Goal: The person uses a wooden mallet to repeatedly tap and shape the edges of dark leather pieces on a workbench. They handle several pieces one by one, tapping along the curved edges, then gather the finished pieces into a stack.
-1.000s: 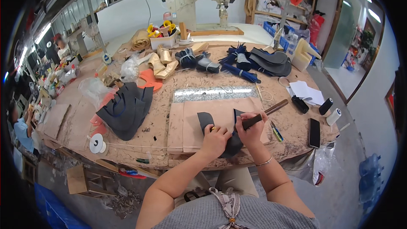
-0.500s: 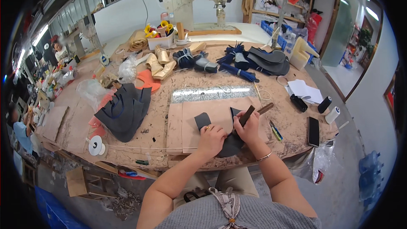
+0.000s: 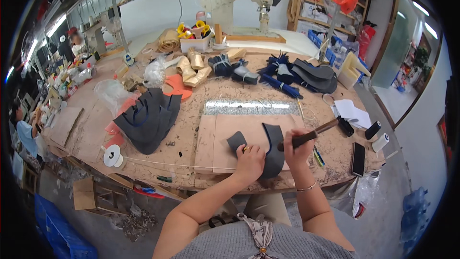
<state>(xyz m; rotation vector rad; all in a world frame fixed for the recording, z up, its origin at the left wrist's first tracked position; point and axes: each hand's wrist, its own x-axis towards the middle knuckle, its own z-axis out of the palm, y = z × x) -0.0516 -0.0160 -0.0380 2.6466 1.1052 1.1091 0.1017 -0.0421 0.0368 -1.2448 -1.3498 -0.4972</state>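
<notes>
A dark grey curved shoe-upper piece [image 3: 273, 159] with a blue edge lies on the light-brown board in front of me. My left hand [image 3: 250, 163] is closed at its left side, fingertips bent down onto the material and a ring showing. The piece's other grey end [image 3: 236, 140] sticks out beyond those fingers. In my right hand [image 3: 298, 149] is a hammer [image 3: 306, 138], with a dark thick part and a brown wooden part pointing to the upper right. My right fist is wrapped round it, just right of the piece. The fingers partly hide the tool.
More grey upper pieces [image 3: 149, 120] lie stacked at left, near a white thread spool [image 3: 113, 156]. Blue-and-grey bundles [image 3: 278, 74] lie beyond the granite slab [image 3: 251, 107]. A phone [image 3: 358, 159] and thread cones [image 3: 380, 142] stand at right. A sewing machine [image 3: 215, 5] is behind.
My right hand has shifted right, off the grey piece, and the hammer now tilts to the right. More of the curved piece shows. The whole view has swung slightly left.
</notes>
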